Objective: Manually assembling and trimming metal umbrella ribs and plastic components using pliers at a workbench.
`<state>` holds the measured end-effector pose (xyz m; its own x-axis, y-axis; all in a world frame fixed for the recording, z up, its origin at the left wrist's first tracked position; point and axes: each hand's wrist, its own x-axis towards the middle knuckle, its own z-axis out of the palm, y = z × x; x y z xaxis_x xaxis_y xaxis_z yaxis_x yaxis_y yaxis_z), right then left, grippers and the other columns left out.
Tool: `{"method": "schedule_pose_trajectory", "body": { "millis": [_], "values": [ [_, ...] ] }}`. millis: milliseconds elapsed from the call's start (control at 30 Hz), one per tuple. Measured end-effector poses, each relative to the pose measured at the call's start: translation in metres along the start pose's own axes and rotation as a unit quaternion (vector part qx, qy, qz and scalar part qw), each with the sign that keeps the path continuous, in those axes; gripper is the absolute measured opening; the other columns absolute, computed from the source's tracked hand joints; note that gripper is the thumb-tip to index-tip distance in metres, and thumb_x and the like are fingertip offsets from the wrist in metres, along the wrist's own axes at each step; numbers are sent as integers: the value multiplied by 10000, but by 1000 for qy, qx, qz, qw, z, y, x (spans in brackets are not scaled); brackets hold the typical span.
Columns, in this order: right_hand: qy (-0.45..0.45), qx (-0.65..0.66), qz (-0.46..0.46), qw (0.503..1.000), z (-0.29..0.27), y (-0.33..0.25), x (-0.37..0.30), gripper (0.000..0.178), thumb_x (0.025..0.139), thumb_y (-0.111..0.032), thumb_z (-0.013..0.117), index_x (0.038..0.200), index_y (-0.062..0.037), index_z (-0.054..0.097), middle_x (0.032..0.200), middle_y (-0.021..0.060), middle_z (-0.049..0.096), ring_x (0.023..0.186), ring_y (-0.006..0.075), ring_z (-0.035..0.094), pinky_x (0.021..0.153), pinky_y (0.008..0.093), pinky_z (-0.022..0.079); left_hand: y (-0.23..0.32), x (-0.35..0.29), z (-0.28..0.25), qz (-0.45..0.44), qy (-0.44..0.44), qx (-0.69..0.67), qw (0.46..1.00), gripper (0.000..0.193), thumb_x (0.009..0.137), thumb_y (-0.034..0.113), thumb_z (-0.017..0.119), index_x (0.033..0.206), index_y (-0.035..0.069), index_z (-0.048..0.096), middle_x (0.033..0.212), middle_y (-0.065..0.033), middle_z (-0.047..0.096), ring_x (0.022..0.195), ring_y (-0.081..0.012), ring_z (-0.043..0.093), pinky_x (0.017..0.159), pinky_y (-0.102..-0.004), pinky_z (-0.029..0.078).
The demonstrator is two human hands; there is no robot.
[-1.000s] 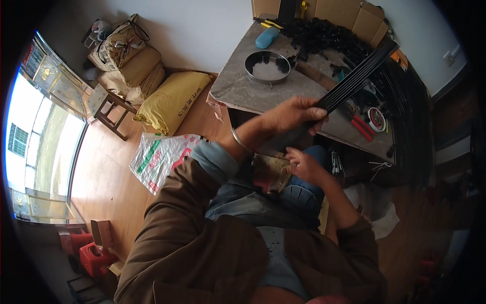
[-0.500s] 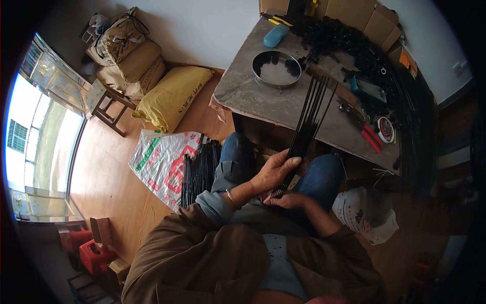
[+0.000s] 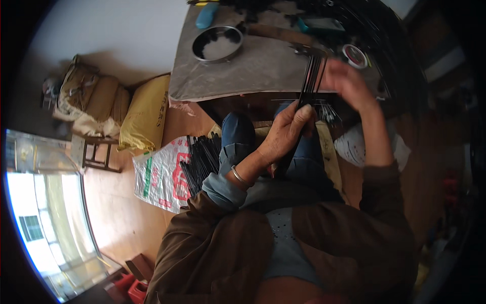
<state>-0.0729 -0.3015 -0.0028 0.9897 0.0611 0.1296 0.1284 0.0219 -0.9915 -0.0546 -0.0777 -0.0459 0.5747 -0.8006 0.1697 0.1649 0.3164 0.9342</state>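
My left hand [image 3: 286, 133] is wrapped round a bundle of thin black rods [image 3: 309, 83] above my lap. The rods slant up and away, with their far ends fanned out over the table edge. My right hand [image 3: 344, 83] is raised beside those far ends, at the table's front. Motion smears its fingers, so their grip is unclear. The dark head of a pair of pliers [image 3: 301, 49] shows on the table just left of it; its handles are hidden or blurred there. More black rods [image 3: 203, 161] lie on a white plastic sack [image 3: 158, 175] left of my knee.
On the grey table [image 3: 190, 78] stand a metal bowl [image 3: 218, 44] with pale contents, a blue case [image 3: 206, 16], a teal tray [image 3: 321, 25] and a round tin [image 3: 354, 55]. A yellow sack [image 3: 144, 119] and a wooden stool [image 3: 101, 154] are at left; a white bag [image 3: 352, 144] sits right.
My right hand has left the lower end of the rods and moved up and forward to the table edge by the pliers. My left hand keeps the bundle. The view has turned.
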Motion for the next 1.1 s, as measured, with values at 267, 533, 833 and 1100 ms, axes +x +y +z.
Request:
{"method": "schedule_pose_trajectory", "body": {
  "millis": [267,533,833,1100],
  "values": [
    [-304,122,-308,893,58,-82,-23,645,974,-458,403,1379,41,347,1285,249,515,1120,378,570,954,471,468,8,-5,-1,-101,80,-50,990,349,997,358,437,946,31,545,726,-41,535,634,-131,525,629,-283,451],
    [178,-113,9,977,30,-9,-33,254,973,-221,508,1103,-18,589,955,101,668,851,157,654,744,303,537,8,-24,9,-127,117,-192,966,307,968,118,472,1268,53,482,1041,-95,606,892,-199,628,733,-354,553],
    [-47,123,112,985,101,31,-53,226,852,-74,584,1052,31,593,950,95,646,910,175,628,782,293,515,42,-16,1,-178,41,-4,983,426,896,67,514,1321,60,510,1040,-25,610,708,-69,553,605,-203,453],
    [37,357,150,921,111,55,-52,332,906,-83,490,1226,8,493,1043,162,634,951,284,649,853,382,519,68,44,-90,-234,-204,147,939,584,933,342,570,1387,16,401,1096,-122,641,814,-178,634,722,-299,530]
  ]
}}
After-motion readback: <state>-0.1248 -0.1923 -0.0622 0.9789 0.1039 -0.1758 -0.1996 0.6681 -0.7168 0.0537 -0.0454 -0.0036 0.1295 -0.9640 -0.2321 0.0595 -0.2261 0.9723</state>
